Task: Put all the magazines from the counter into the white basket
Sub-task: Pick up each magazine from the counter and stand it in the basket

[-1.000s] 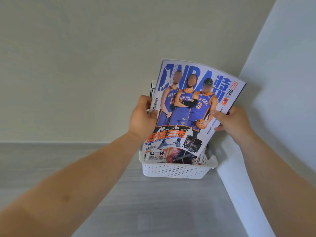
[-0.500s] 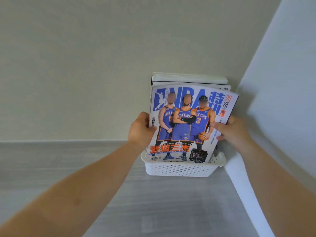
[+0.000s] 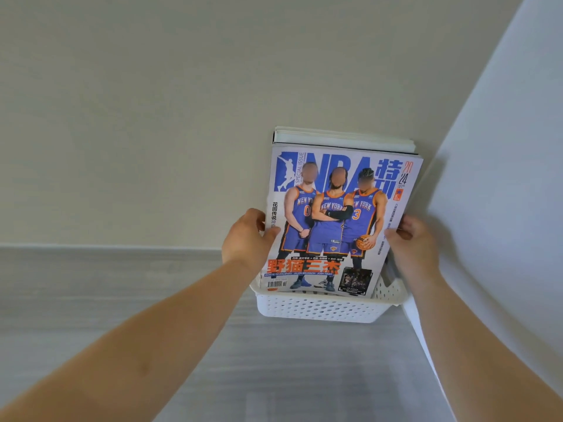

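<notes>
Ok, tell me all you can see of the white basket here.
The white basket looks like plastic, its walls dotted with small holes under a rolled rim. It sits on the grey counter in the corner against the wall. Magazines stand upright in it, hiding the inside. Neither hand touches it.

A basketball magazine [image 3: 335, 220] with three players in blue New York jerseys on its cover stands upright in the white basket [image 3: 320, 309], its lower edge inside the rim and its cover facing out. Behind it, more magazines [image 3: 341, 138] stand upright in the same perforated basket, which sits on the grey counter [image 3: 274, 376] in the corner.
</notes>
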`<state>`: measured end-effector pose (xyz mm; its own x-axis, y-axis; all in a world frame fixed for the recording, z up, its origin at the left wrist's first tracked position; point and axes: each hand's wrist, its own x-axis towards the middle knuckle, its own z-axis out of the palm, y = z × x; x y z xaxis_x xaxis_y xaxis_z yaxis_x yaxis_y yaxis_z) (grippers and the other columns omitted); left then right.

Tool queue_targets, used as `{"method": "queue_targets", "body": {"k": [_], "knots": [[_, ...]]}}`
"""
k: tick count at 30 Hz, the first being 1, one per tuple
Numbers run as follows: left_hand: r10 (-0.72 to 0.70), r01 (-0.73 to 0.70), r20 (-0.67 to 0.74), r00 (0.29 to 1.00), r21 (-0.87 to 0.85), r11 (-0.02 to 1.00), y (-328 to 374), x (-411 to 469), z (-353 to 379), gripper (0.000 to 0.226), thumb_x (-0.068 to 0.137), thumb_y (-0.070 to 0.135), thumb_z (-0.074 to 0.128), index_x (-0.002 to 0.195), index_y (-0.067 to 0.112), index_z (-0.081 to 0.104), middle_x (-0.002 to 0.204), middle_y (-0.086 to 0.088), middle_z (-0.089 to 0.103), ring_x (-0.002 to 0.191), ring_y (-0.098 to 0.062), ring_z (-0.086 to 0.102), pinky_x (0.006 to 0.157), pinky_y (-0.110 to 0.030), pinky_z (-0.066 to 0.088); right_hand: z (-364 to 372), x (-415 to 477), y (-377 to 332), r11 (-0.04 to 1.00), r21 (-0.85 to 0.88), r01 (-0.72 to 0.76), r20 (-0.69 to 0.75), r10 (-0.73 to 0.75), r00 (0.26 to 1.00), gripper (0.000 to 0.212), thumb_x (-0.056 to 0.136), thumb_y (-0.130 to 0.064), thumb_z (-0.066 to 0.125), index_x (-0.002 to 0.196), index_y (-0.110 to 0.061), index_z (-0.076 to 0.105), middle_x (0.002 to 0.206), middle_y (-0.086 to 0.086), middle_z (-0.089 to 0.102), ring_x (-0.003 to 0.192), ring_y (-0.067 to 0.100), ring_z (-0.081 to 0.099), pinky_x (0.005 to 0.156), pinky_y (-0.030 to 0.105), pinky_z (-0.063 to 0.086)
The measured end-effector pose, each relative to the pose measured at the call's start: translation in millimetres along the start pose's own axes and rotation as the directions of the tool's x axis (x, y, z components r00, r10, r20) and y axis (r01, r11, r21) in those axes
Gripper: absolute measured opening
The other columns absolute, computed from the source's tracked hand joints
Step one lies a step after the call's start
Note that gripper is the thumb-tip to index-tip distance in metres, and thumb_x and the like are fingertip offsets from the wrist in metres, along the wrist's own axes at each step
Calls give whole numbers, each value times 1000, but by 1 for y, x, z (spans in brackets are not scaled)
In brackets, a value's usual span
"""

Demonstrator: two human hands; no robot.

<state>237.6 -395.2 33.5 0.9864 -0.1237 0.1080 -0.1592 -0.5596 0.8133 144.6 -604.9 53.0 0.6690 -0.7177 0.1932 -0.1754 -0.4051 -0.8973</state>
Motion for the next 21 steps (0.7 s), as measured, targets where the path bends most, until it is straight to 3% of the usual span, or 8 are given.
{"method": "queue_targets", "body": {"k": [6, 9, 12, 15, 18, 21], "knots": [[-47, 47, 40, 998, 18, 999, -4, -13, -18, 30, 83, 29, 57, 109, 14, 53, 107, 0, 59, 90, -15, 51, 74, -25, 37, -2, -15, -7, 998, -62, -9, -20, 8, 1000, 28, 83, -1, 48, 109, -8, 58, 110, 14, 64, 91, 22, 57, 77, 27, 39], [-53, 54, 46, 998, -23, 998, -14, -39, -43, 20, 84, 25, 55, 101, 15, 58, 97, 4, 59, 86, -11, 48, 74, -24, 37, -5, -38, -17, 993, -119, 6, -32, -10, 999, 30, 80, -1, 47, 106, -9, 59, 106, 13, 64, 84, 22, 53, 72, 27, 36], [-38, 42, 51, 998, -73, 996, -33, -76, -77, 9, 83, 17, 55, 89, 14, 62, 84, 5, 58, 85, -14, 54, 74, -19, 37, -4, -74, -28, 990, -134, 41, 21, -38, 999, 31, 82, -1, 49, 112, -5, 54, 118, 16, 59, 99, 28, 55, 77, 27, 33], [0, 6, 56, 998, -102, 995, -63, -116, -120, 7, 82, 9, 57, 82, 12, 64, 75, 6, 58, 74, -10, 53, 60, -7, 35, 8, -121, -45, 989, -113, 100, 115, -87, 990, 29, 83, 3, 49, 111, 0, 54, 117, 20, 59, 106, 31, 55, 78, 25, 33], [-35, 38, 42, 998, -54, 998, -103, -154, -169, 26, 81, 8, 58, 65, 27, 54, 64, 17, 53, 60, 7, 50, 56, 3, 35, 32, -171, -60, 984, -128, 124, 228, -93, 969, 28, 83, 2, 51, 109, -2, 57, 113, 21, 60, 104, 32, 55, 81, 31, 36], [-132, 132, -2, 991, -15, 991, -157, -190, -226, 38, 81, 9, 60, 58, 36, 47, 63, 19, 54, 57, 11, 56, 55, 0, 36, 70, -230, -69, 981, -136, 139, 326, -88, 941, 27, 81, 4, 53, 107, -1, 58, 111, 21, 60, 103, 33, 56, 83, 32, 37]]}}
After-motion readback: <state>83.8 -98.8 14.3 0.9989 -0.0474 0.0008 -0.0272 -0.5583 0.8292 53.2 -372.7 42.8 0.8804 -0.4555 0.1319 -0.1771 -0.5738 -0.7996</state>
